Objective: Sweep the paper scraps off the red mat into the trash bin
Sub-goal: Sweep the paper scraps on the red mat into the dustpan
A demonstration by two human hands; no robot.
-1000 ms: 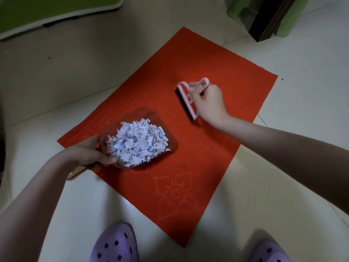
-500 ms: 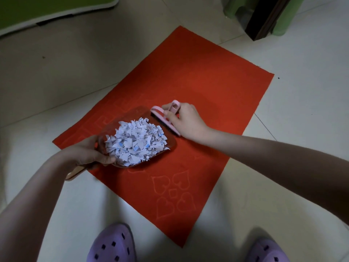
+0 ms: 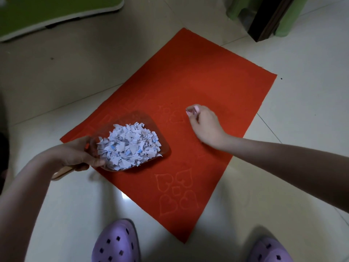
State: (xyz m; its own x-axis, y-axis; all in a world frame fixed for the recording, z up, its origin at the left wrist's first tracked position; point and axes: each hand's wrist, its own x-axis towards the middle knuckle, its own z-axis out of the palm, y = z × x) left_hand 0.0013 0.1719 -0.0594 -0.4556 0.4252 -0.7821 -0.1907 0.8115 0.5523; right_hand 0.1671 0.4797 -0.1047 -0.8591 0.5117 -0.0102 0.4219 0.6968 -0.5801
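A red mat (image 3: 217, 87) with embossed hearts lies on the tiled floor. On its left part rests a clear plastic dustpan (image 3: 160, 137) heaped with white and blue paper scraps (image 3: 130, 146). My left hand (image 3: 75, 154) grips the dustpan at its wooden handle (image 3: 62, 172). My right hand (image 3: 204, 127) is closed around a small pink brush (image 3: 192, 110), held over the mat to the right of the dustpan. Only the brush's pink tip shows above my fingers. No trash bin is clearly in view.
A green board with a white rim (image 3: 56, 14) lies at the top left. Green legs and a dark post (image 3: 270, 17) stand at the top right. My purple clogs (image 3: 117, 242) are at the bottom edge, on pale floor tiles (image 3: 302, 103).
My right hand swept the brush left to the dustpan's edge, then drew back to the right and turned so the brush is mostly hidden. The dustpan stayed put.
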